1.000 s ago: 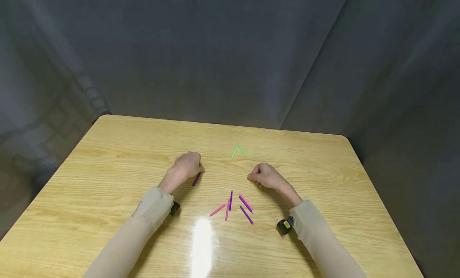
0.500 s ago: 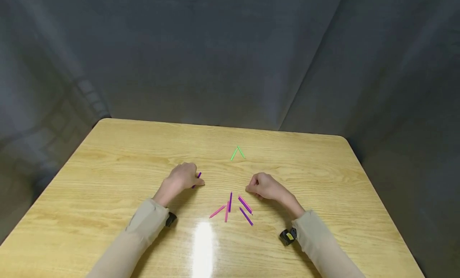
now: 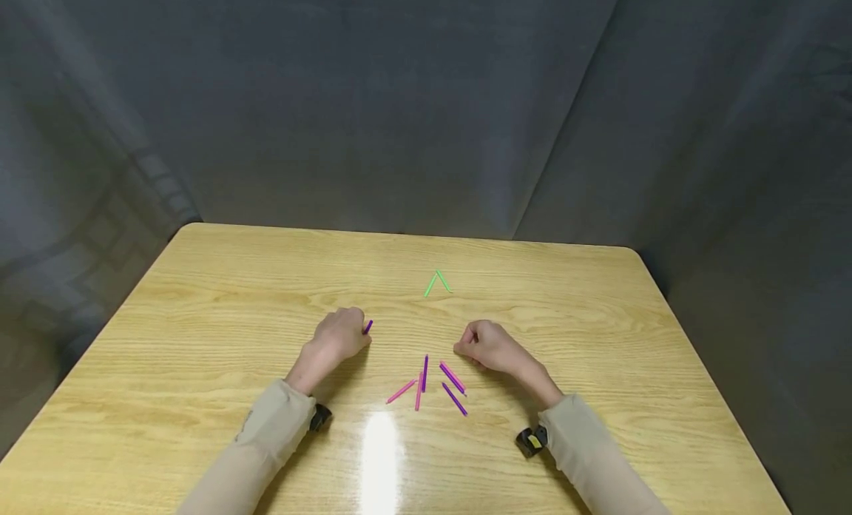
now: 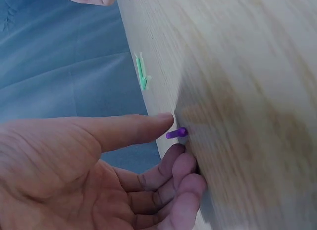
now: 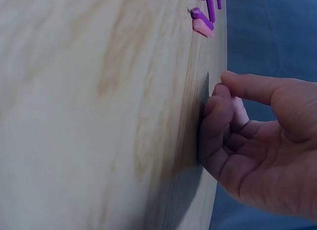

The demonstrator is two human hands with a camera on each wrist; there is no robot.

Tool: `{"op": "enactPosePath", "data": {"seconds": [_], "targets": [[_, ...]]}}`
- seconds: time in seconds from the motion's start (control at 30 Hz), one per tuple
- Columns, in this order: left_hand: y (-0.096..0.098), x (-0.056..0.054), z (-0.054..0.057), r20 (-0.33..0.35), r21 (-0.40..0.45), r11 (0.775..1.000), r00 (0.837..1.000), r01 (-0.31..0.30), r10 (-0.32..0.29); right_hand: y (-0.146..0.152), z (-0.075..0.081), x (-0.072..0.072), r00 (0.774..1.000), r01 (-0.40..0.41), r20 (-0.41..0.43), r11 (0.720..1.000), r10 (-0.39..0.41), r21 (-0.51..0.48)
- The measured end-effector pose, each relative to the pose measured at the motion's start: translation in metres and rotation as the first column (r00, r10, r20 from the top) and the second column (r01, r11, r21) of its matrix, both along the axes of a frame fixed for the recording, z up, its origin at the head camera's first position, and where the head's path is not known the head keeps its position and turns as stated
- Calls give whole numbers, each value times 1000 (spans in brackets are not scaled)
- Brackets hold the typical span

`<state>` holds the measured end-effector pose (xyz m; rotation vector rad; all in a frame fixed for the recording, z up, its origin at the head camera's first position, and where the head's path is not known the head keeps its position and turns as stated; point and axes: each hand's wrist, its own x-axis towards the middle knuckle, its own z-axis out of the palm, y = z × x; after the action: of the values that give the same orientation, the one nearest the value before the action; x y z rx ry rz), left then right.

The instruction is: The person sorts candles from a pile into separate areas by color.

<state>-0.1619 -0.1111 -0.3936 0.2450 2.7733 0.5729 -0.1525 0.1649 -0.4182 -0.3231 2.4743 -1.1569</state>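
Observation:
My left hand [image 3: 337, 336] hovers low over a thin purple candle [image 3: 368, 327] that lies slanted on the table, left of the middle. In the left wrist view, the purple candle [image 4: 177, 133] shows between the thumb and the bent fingers, with a gap on each side. My right hand [image 3: 494, 346] rests on the table at the right, fingers curled and thumb tip meeting the index finger; nothing shows in its grasp. Between the hands and nearer me lie several loose candles, such as a pink candle [image 3: 401, 391] and a purple candle [image 3: 454, 399].
Two green candles [image 3: 438, 283] form an upside-down V toward the far side of the wooden table [image 3: 200, 315]. Grey curtains [image 3: 373, 108] hang behind and beside the table. Black wrist cameras [image 3: 531, 442] sit below the sleeves.
My left hand has drawn back toward me along the purple candle, whose far end now shows beyond the thumb. My right hand looks nearly still, and the loose candles lie as before.

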Motion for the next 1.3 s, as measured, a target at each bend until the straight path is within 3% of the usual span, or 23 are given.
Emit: {"op": "enactPosePath", "data": {"seconds": [0.27, 0.47, 0.77, 0.9, 1.3], "targets": [[1, -2, 0, -21, 2, 1000, 999, -28, 28, -4, 3, 7, 1000, 17, -27, 1000, -16, 17], [4, -4, -1, -6, 9, 998, 998, -61, 61, -4, 5, 17, 999, -33, -36, 999, 33, 20], [10, -9, -5, -40, -13, 998, 997, -68, 68, 1, 6, 34, 992, -95, -79, 994, 99, 58], [11, -11, -6, -62, -7, 997, 995, -73, 72, 5, 7, 41, 992, -105, -65, 994, 106, 29], [11, -19, -9, -56, 66, 994, 994, -91, 95, 3, 5, 61, 982, -184, -52, 983, 184, -2]]}}
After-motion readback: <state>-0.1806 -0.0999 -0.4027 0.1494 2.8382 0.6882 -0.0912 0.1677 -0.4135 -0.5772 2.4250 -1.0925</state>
